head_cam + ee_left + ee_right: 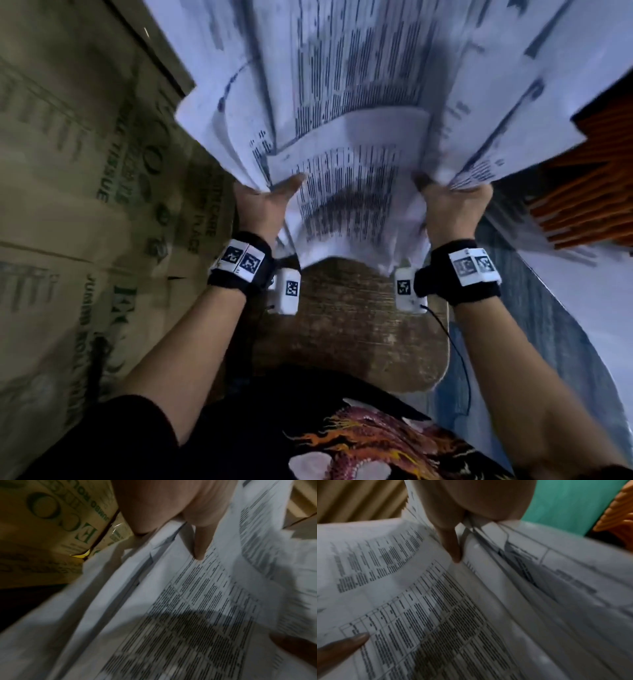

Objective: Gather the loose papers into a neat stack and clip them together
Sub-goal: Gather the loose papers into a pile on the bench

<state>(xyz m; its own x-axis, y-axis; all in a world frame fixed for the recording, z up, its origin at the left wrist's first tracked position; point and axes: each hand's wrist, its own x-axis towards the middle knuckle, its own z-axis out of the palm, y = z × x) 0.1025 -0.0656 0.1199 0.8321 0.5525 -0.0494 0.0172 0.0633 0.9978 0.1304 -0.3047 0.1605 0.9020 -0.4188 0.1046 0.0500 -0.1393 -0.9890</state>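
Observation:
A loose bundle of white printed papers [349,113] with tables of dark text fans out in the air before me. My left hand [263,202] grips the bundle's left edge, thumb lying on the top sheet. My right hand [452,205] grips the right edge, fingers curled behind the sheets. In the left wrist view the papers [171,615] spread under my left thumb [199,545]. In the right wrist view the sheets [471,615] splay apart below my right thumb [452,545]. No clip shows in any view.
Brown cardboard boxes [68,205] with green print are stacked at the left. A round wooden stool seat [346,329] is below the hands. An orange ribbed object [589,192] sits at the right, beside a white tabletop edge [582,294].

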